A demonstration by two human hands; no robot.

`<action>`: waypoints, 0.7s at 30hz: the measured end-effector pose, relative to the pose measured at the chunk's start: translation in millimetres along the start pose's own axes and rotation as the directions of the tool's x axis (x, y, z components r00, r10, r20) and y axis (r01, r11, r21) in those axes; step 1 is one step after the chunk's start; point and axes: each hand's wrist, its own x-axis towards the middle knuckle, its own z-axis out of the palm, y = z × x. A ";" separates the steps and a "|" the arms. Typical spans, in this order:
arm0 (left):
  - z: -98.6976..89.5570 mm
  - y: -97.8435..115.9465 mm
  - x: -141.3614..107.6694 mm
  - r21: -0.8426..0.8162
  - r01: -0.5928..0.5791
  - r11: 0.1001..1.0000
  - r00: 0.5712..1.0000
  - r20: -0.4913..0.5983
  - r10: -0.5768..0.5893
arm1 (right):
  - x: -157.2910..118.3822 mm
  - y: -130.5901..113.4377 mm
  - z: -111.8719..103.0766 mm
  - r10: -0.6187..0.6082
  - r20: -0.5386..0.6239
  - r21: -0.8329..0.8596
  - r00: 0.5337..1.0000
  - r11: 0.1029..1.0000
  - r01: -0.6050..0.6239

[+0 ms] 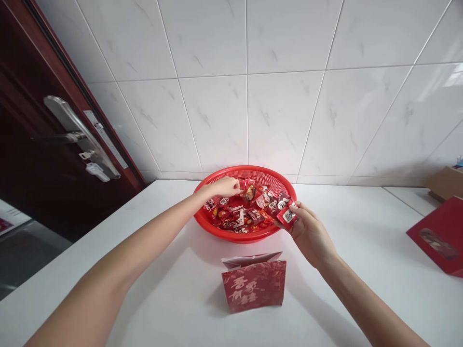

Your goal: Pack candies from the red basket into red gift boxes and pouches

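Note:
A red plastic basket [202, 222] with perforated sides holds many small wrapped candies [237, 217] in red, white and dark wrappers. Reaching over its left side, my left hand [226, 186] has its fingers closed on a shiny red candy packet [250, 191] with a picture on it. At the basket's right rim, my right hand [309, 231] pinches a small red candy packet [287, 215] with a white label; a darker packet lies right behind it. In front of the basket stands a dark red paper gift bag [255, 288] with pale lettering, its top open.
The white tabletop [162, 299] runs back to a tiled wall [213, 120]. On the right are a red box with a window [439, 236] and a brown cardboard box [444, 183]. A dark red door [29, 120] with a metal handle is on the left.

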 end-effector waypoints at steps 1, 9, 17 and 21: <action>-3.0 -0.9 -4.3 0.031 0.000 1.000 0.998 0.055 -0.001 | 0.1 0.1 0.5 -0.001 -0.001 0.000 1.000 1.000 0.001; 33.4 26.5 -37.1 0.272 -0.131 0.953 0.941 0.338 0.033 | 1.5 1.3 1.0 -0.004 -0.021 -0.020 1.000 1.000 0.004; 32.2 13.2 -15.2 0.219 -0.182 0.959 0.977 0.149 0.152 | 0.7 0.1 2.8 -0.019 -0.022 -0.033 1.000 0.999 0.018; 21.6 -4.9 -11.3 -0.087 -0.126 0.988 0.989 0.072 0.132 | 0.1 -0.4 3.9 -0.019 -0.020 -0.029 1.000 0.999 0.018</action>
